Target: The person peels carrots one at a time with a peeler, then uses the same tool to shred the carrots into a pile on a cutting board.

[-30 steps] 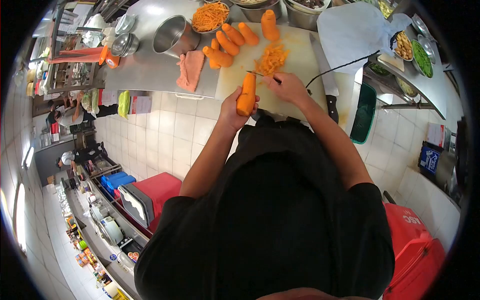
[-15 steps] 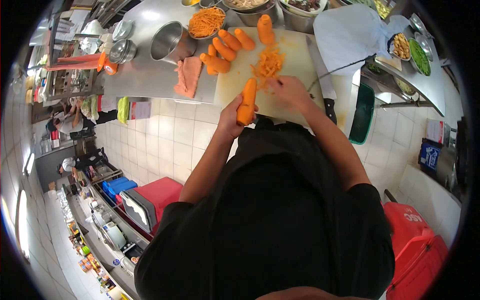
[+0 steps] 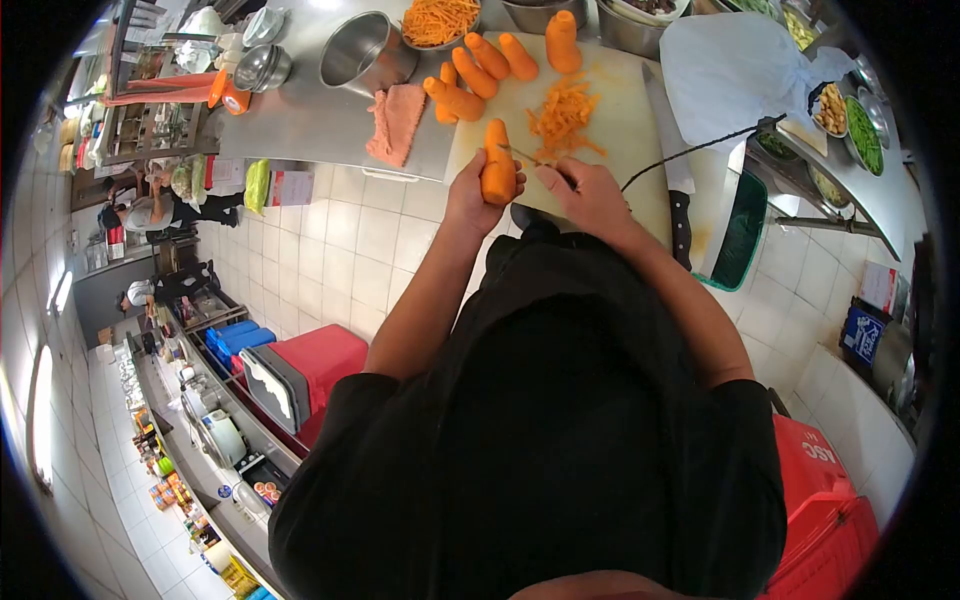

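My left hand (image 3: 478,195) is closed around the lower part of a carrot (image 3: 498,165), which it holds upright over the near edge of the white cutting board (image 3: 635,150). In my right hand (image 3: 590,195) is a peeler (image 3: 525,155) with a dark handle and a thin blade. The blade's tip touches or nearly touches the carrot's side. A heap of orange peelings (image 3: 563,118) lies on the board beyond my hands. Several whole carrots (image 3: 482,65) rest at the board's far left, with one carrot (image 3: 563,45) standing at the back.
A large knife (image 3: 680,205) lies along the board's right side. An orange cloth (image 3: 397,125) and a steel pot (image 3: 368,55) are to the left, near a bowl of carrot strips (image 3: 440,22). A green bin (image 3: 740,240) stands at right. Two people work far left.
My right hand has brought the peeler from over the peelings to the carrot's side. The left hand still grips the carrot. The camera view has shifted slightly.
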Demonstrator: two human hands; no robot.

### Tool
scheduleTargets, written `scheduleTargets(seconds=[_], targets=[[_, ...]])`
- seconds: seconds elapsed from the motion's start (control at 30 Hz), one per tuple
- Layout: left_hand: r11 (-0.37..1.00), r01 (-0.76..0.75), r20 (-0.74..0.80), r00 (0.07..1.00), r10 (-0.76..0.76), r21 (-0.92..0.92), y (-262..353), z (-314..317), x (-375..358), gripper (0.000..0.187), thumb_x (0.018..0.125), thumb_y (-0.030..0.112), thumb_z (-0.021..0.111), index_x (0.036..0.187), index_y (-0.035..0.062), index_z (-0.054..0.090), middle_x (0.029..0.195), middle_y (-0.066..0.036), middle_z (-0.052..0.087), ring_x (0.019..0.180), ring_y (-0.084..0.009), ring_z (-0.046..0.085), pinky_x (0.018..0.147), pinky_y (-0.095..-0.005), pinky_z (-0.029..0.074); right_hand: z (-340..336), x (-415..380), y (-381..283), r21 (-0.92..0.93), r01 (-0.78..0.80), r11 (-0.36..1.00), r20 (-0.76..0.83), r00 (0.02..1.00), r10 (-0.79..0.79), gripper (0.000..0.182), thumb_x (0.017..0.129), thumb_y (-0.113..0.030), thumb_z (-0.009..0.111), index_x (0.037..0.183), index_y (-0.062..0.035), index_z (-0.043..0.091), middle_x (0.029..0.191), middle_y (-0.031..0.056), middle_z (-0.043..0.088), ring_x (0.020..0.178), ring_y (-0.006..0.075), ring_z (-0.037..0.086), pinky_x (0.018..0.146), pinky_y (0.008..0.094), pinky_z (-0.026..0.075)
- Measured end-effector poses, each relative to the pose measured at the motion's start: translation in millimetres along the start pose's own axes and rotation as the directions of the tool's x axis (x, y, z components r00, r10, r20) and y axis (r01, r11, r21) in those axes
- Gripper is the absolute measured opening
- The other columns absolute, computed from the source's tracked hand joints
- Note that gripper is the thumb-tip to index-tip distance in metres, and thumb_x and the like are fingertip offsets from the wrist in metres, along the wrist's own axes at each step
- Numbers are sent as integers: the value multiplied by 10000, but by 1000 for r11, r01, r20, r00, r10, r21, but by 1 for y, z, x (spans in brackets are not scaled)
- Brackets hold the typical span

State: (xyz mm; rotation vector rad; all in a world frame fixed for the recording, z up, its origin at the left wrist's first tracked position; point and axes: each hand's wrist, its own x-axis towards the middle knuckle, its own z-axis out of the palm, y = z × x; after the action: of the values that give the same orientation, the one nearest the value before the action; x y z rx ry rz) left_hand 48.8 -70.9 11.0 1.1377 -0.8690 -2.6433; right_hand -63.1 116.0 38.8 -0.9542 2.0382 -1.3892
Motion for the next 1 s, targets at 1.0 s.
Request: scheduleTargets(seconds=[1.0], targets=[[996, 92, 38, 995, -93, 17, -12, 25, -10, 394, 1055, 373, 352, 1262, 56, 462, 967, -176, 622, 780, -273, 593, 670, -375, 487, -9, 50, 40, -205, -9, 979, 15, 1000, 12, 543, 914, -528, 576, 763, -12, 652, 714, 206, 642, 699, 398, 640, 628, 475, 488]])
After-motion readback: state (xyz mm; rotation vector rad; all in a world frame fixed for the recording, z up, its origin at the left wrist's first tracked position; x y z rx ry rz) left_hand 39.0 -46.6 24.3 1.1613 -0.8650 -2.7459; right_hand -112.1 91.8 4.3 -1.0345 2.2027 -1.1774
